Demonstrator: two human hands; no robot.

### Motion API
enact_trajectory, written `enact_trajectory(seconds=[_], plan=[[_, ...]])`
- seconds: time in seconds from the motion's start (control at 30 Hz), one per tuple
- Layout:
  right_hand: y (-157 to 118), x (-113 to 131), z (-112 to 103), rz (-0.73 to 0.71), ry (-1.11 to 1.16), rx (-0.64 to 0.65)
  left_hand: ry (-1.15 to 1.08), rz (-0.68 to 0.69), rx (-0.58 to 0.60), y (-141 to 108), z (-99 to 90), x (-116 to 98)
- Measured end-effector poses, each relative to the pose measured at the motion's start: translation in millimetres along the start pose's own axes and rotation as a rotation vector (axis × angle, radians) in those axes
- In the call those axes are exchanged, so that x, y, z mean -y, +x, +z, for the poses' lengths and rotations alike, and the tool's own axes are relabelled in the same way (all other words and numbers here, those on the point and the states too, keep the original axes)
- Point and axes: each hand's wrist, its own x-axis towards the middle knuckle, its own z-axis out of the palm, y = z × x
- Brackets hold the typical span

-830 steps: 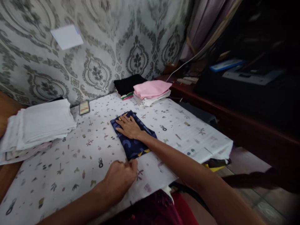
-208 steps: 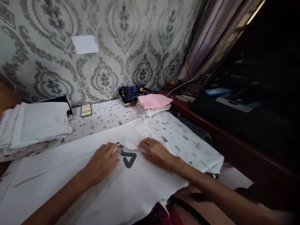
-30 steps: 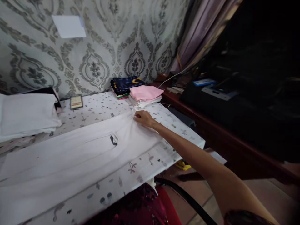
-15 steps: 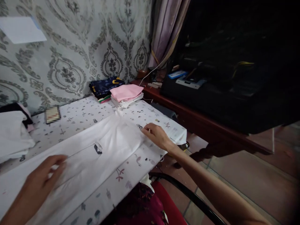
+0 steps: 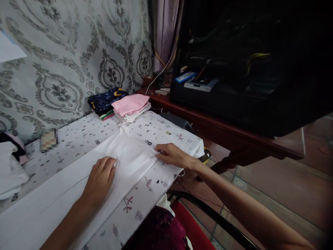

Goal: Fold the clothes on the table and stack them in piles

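A white garment (image 5: pixel 65 187), which looks like a shirt, is spread lengthwise over the patterned table cover. My left hand (image 5: pixel 100 177) rests palm down on its middle, fingers close together and lying on the fabric. At the garment's right end, my right hand (image 5: pixel 170 154) pinches the edge of the cloth between thumb and fingers. Small wrinkles run through the fabric between the two hands. The dark-and-white label is hidden now, apparently beneath my left hand.
Behind the garment stand folded stacks, one topped with pink cloth (image 5: pixel 131 104), another with navy cloth (image 5: pixel 108 100). More white clothing (image 5: pixel 11 170) lies at the left edge, near a small blurred-out item (image 5: pixel 49 140). A dark red wooden desk (image 5: pixel 218 128) borders the table's right side.
My left hand has moved forward and right along the garment, covering the label. My right hand stays at the right edge, its fingers now closed on the cloth. The view has turned slightly right.
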Motion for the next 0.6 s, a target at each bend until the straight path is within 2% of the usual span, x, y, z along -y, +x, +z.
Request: enact_trajectory(seconds=[0.1,0.17,0.3,0.43,0.5,0.6], plan=[[-1.4,-3.3,2.2,-0.003,-0.172,-0.072,-0.03,-0.015,0.069,4.5,-8.9,0.1],[-1.7,-8.1,5.0,0.014,-0.128,-0.114,-0.045,-0.049,0.083,14.7,-13.0,2.0],[-1.7,-17.6,9.2,0.014,0.008,-0.161,-0.071,-0.133,0.027,49.6,-9.5,9.7],[-0.8,-21.4,11.1,0.004,0.012,-0.209,-0.069,-0.299,0.065,85.2,-1.2,9.4],[-0.1,-22.5,11.6,-0.004,0.012,-0.219,-0.055,-0.354,0.107,95.0,1.2,5.9],[0.6,-23.8,12.2,-0.013,0.013,-0.222,-0.055,-0.314,0.135,98.1,1.5,2.2]])
